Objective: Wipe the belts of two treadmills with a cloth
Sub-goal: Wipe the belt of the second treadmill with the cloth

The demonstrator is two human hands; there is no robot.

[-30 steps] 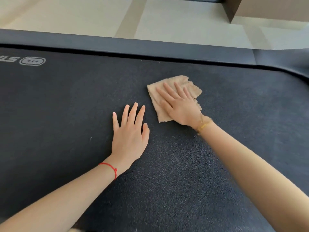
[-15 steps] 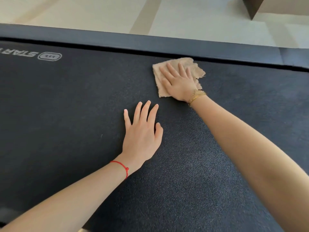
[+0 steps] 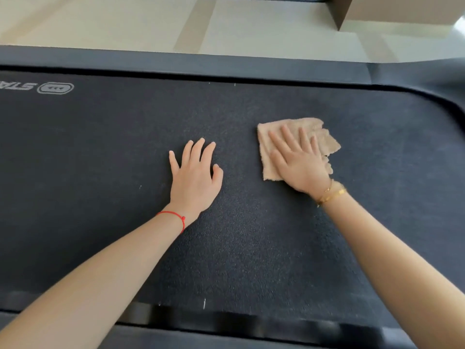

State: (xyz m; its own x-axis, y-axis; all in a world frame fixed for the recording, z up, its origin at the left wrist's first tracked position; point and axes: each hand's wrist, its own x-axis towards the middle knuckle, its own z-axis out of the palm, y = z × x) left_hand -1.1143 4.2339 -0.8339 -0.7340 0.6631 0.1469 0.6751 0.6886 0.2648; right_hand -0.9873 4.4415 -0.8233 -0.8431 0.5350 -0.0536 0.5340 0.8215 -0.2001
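Pressing flat on tan cloth [image 3: 297, 137]: right hand [image 3: 299, 165], fingers straight, nothing grasped. Cloth lies on dark treadmill belt [image 3: 100, 152], right of centre, well short of far side rail [image 3: 176, 62]. Left hand [image 3: 195, 177] released, palm down on bare belt, apart from cloth. Belt curves off at far right; open belt left and near.
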